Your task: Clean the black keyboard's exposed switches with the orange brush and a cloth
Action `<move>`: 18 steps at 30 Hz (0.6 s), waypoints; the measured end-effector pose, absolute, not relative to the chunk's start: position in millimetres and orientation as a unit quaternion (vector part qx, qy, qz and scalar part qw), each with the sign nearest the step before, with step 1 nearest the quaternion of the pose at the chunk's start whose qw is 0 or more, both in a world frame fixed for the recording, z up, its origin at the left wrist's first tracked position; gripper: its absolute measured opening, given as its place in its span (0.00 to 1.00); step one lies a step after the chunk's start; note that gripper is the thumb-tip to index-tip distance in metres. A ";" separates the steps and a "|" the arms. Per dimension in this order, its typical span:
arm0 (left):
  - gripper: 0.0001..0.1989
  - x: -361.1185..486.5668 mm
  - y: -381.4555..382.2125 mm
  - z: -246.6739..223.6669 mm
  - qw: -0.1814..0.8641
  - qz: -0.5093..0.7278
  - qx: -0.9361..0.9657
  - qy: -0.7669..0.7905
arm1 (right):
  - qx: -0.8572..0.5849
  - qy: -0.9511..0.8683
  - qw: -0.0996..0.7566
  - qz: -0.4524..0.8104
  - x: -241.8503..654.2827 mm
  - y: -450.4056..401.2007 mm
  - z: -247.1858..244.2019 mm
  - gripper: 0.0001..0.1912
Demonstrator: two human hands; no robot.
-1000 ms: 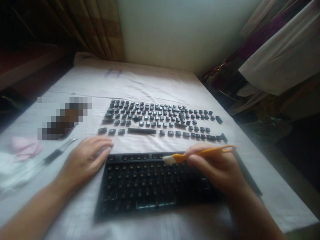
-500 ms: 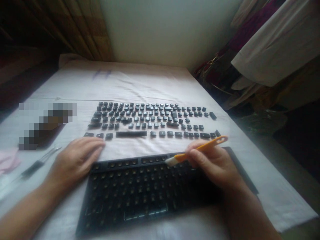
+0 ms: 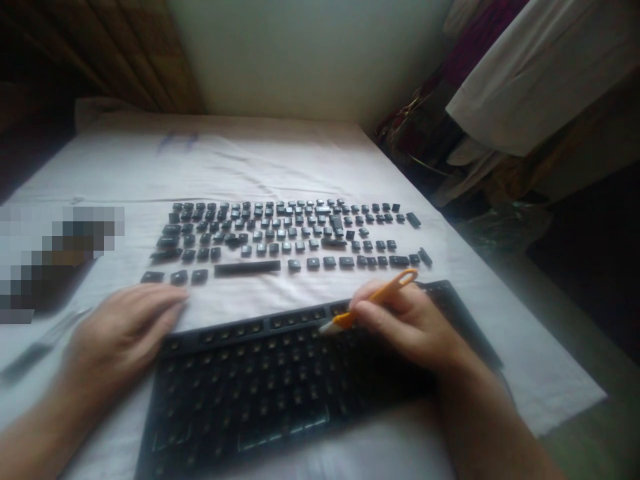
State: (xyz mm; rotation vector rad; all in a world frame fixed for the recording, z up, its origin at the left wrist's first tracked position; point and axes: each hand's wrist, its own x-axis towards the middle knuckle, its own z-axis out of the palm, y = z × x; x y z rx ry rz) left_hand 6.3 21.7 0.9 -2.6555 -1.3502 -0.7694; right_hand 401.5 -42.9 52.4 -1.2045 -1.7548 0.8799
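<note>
A black keyboard (image 3: 240, 393) with its keycaps off lies tilted on a white cloth, its bare key posts showing. My right hand (image 3: 405, 320) grips a small orange-handled brush (image 3: 387, 293) between thumb and fingers. The brush's pale bristles touch the keyboard's upper rows, right of its middle. At the keyboard's upper left corner, my left hand (image 3: 125, 327) rests palm down with its fingers stretched out, the thumb side against or close to the frame. Loose black keycaps (image 3: 270, 233) stand in rows beyond both hands, with a long spacebar keycap (image 3: 247, 268) in the nearest row.
Left of my left hand lies a thin dark-handled tool (image 3: 35, 353), blurred, with a pixelated dark object (image 3: 65, 253) beyond it. The cloth-covered surface (image 3: 280, 160) reaches back to a pale wall. Hanging fabric (image 3: 505, 100) and clutter line the right side.
The whole view has shifted, so the scene sits further left. The brush has moved slightly along the upper key rows and its handle stands steeper. My left hand stays by the corner.
</note>
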 end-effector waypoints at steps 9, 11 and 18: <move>0.14 9.1 21.9 1.6 0.002 -0.267 -0.838 -0.476 | -0.451 -0.641 0.488 0.384 384.6 -43.1 49.1 0.14; 0.14 9.9 21.2 3.2 -0.008 -0.265 -0.836 -0.481 | -0.449 -0.656 0.471 0.382 381.7 -43.7 47.9 0.13; 0.13 10.4 20.6 5.3 -0.011 -0.271 -0.837 -0.476 | -0.463 -0.695 0.424 0.350 384.4 -43.2 44.1 0.07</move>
